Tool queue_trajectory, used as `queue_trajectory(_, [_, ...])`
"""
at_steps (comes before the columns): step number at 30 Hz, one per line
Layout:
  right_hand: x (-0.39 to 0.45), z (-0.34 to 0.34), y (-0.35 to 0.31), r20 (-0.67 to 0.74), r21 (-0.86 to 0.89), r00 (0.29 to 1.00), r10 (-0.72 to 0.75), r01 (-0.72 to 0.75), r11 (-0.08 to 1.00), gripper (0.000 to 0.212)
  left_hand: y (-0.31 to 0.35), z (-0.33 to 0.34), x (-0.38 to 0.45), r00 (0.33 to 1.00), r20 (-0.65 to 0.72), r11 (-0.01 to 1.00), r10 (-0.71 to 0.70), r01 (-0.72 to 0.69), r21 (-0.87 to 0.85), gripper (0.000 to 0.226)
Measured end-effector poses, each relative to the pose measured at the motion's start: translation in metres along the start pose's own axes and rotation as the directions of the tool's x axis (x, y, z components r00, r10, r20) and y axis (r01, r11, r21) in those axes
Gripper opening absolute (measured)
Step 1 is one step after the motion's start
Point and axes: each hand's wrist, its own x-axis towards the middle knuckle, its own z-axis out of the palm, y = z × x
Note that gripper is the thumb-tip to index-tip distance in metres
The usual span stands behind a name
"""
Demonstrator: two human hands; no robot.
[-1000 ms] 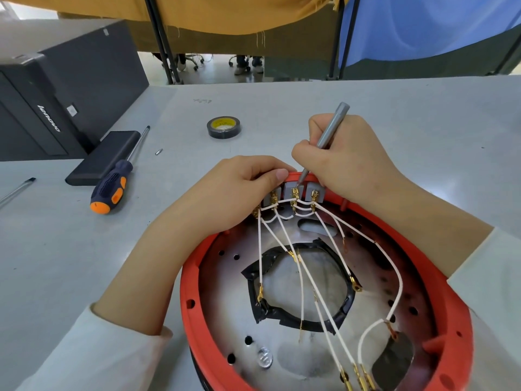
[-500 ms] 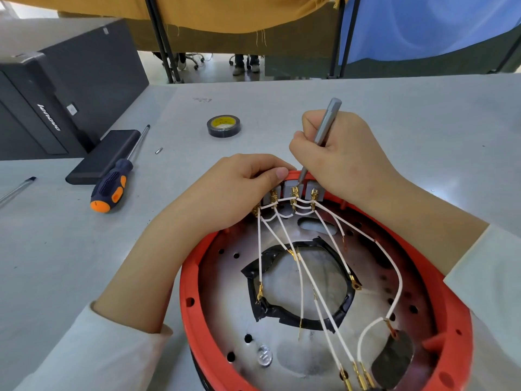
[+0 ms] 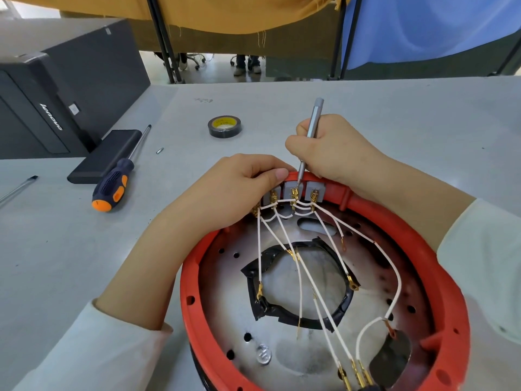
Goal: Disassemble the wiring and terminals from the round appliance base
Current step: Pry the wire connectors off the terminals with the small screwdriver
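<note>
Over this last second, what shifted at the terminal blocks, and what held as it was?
The slim grey screwdriver in the right hand swung from a rightward lean to nearly upright, tip kept at the middle grey terminal block. Same grip. The left hand still grips the red base rim beside the blocks; white wires remain attached.

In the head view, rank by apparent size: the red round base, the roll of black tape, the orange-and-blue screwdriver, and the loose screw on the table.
Largest to smallest, as they look:
1. red round base, though it is nearest the camera
2. orange-and-blue screwdriver
3. roll of black tape
4. loose screw
</note>
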Motion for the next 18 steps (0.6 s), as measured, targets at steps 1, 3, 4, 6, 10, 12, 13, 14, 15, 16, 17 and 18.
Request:
queue_trajectory(1, [0.001,0.0,0.0,0.012,-0.005,1.0,0.017,-0.017,1.0,0.036,0.0,0.0,0.0,1.0,0.0,1.0,-0.001,0.001,0.001,0.024])
queue_trajectory(3, [0.003,0.001,0.0,0.02,-0.01,0.999,0.035,-0.035,0.999,0.037,0.0,0.0,0.0,1.0,0.006,1.0,0.0,0.0,0.009,0.024])
queue_trajectory(4, [0.003,0.001,0.0,0.015,-0.006,0.999,0.039,-0.039,0.999,0.037,0.0,0.0,0.0,1.0,0.009,1.0,0.0,0.0,0.01,0.024])
queue_trajectory(6, [0.002,0.002,0.001,-0.006,0.003,1.0,0.025,-0.025,1.0,0.037,0.0,0.0,0.0,1.0,0.002,1.0,0.004,-0.005,0.009,0.024])
queue_trajectory(10, [-0.008,0.002,0.001,-0.128,-0.048,0.982,-0.14,0.135,0.99,0.035,0.0,0.0,0.0,1.0,0.0,1.0,0.006,-0.006,0.001,0.024])
queue_trajectory(12, [-0.012,0.002,0.001,-0.166,-0.061,0.966,-0.196,0.188,0.98,0.035,-0.001,0.0,0.0,1.0,-0.003,1.0,0.006,-0.006,0.005,0.024])
queue_trajectory(13, [-0.013,0.002,0.0,-0.172,-0.065,0.963,-0.208,0.2,0.978,0.035,-0.001,0.001,0.0,1.0,-0.007,1.0,0.004,-0.004,0.008,0.024])
queue_trajectory(14, [-0.014,0.002,0.0,-0.17,-0.07,0.962,-0.212,0.203,0.977,0.035,-0.001,0.001,0.0,1.0,-0.009,1.0,0.004,-0.004,0.008,0.024])
queue_trajectory(15, [-0.014,0.002,0.0,-0.163,-0.073,0.964,-0.21,0.201,0.977,0.035,-0.001,0.001,0.0,1.0,-0.011,1.0,0.004,-0.004,0.009,0.023])
queue_trajectory(16, [-0.014,0.002,0.0,-0.156,-0.073,0.966,-0.207,0.198,0.977,0.035,-0.001,0.0,0.0,1.0,-0.011,1.0,0.006,-0.005,0.01,0.023])
queue_trajectory(17, [-0.013,0.002,0.0,-0.15,-0.07,0.967,-0.205,0.196,0.978,0.035,-0.001,0.0,0.0,1.0,-0.011,1.0,0.006,-0.006,0.011,0.023])
queue_trajectory(18, [-0.013,0.003,0.0,-0.146,-0.067,0.968,-0.203,0.195,0.979,0.036,-0.001,0.001,0.0,1.0,-0.01,1.0,0.005,-0.005,0.01,0.023])
